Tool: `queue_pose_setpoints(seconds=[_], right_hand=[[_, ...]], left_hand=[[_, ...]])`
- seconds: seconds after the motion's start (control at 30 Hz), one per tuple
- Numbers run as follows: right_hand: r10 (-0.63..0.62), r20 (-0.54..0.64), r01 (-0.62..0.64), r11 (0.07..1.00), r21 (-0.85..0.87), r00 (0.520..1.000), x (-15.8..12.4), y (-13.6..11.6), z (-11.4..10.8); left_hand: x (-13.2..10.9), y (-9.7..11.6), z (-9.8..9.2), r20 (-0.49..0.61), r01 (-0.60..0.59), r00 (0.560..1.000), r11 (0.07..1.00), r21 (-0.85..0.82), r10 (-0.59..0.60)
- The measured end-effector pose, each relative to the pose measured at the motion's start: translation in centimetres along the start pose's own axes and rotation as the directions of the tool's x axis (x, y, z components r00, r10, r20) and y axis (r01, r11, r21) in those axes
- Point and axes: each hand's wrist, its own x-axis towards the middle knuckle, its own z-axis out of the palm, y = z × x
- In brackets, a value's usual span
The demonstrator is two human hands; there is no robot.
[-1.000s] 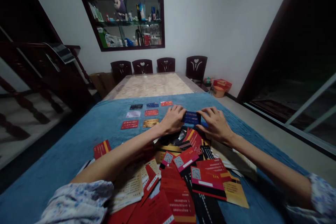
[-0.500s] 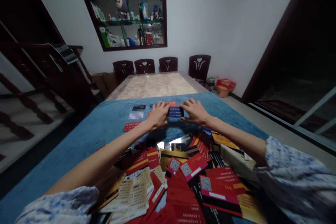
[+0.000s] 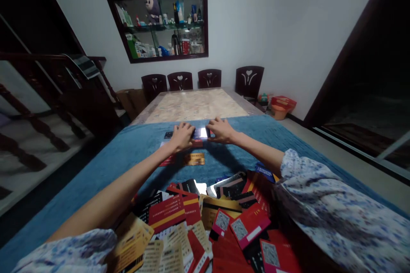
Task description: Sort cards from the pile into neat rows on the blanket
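A dark blue card point(image 3: 199, 133) is held by its two short ends between my left hand point(image 3: 183, 136) and my right hand point(image 3: 221, 130). Bright glare covers part of its face. Both hands have their fingers closed on its edges, over the far part of the blue cloth. Just below it shows a red card point(image 3: 199, 143). Nearer to me lie a gold card point(image 3: 195, 159) and, partly behind my left forearm, another red card point(image 3: 166, 161). A black card point(image 3: 168, 135) peeks out left of my left hand.
A heap of overlapping red, gold, black and cream cards point(image 3: 192, 222) covers the near side of the blue cloth point(image 3: 128, 153). Beyond it is the bare marble-look tabletop point(image 3: 195, 104). Dark chairs point(image 3: 250, 81) stand behind, below a wall niche with shelves.
Both hands have moved left and slightly farther away with the blue card, which now catches the light. A gold card on the cloth has come into view from behind my left hand and forearm.
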Motion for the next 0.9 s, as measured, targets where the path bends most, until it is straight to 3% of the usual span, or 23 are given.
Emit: queue_pose_setpoints(seconds=[0.47, 0.9], right_hand=[[0.033, 0.105, -0.037, 0.998, 0.044, 0.994, 6.2, 0.5, 1.7], [0.058, 0.185, -0.075, 0.994, 0.083, 0.981, 8.0, 0.4, 4.4]], left_hand=[[4.0, -2.9, 1.7, 0.112, 0.114, 0.987, 0.993, 0.004, -0.114], [5.7, -3.8, 3.5, 0.278, 0.15, 0.95, 0.989, 0.007, -0.146]])
